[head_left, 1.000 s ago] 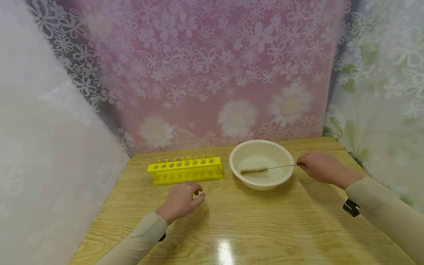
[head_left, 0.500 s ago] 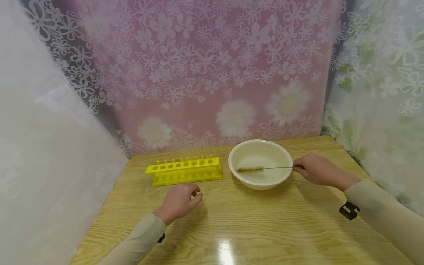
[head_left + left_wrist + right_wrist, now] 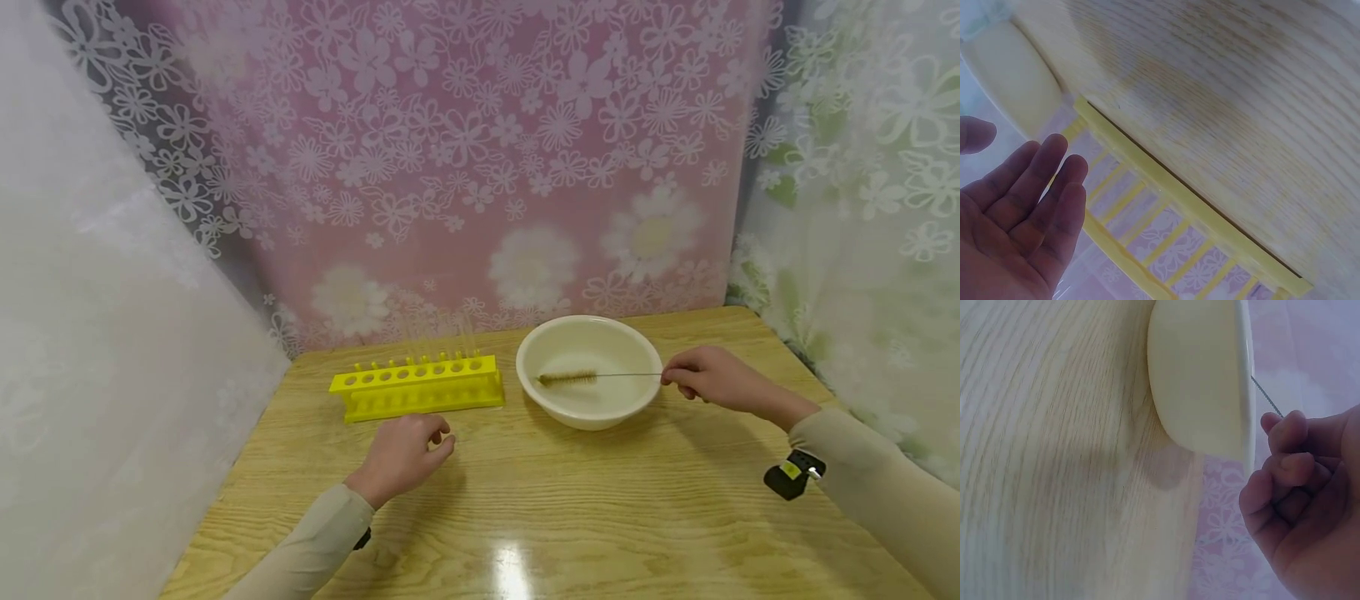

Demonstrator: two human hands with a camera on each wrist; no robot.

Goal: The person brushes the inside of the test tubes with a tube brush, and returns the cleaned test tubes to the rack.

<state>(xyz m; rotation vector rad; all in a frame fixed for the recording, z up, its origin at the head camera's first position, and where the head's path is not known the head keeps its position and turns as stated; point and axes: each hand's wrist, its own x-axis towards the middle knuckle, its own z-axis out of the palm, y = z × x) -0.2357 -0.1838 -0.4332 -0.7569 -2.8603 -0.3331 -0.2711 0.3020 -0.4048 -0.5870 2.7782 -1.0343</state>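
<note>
My right hand (image 3: 708, 377) pinches the twisted wire end of a test tube brush (image 3: 568, 378) just outside the right rim of a white bowl (image 3: 588, 417). The bristled head lies over the inside of the bowl, the wire crossing its rim. In the right wrist view, thumb and forefinger meet on the wire (image 3: 1266, 396). My left hand (image 3: 401, 454) hovers over the table in front of a yellow test tube rack (image 3: 420, 392), fingers loosely bent and holding nothing. In the left wrist view its palm faces the camera, beside the rack.
Several clear test tubes (image 3: 442, 335) stand upside down on pegs along the rack's back right side. The rack and bowl stand side by side on a wooden table (image 3: 600, 517). Flowered curtains (image 3: 465, 150) hang behind it and on both sides.
The right hand has shifted slightly left with the brush, and the bristled head has swung up a little to lie nearly level. The left hand has barely moved.
</note>
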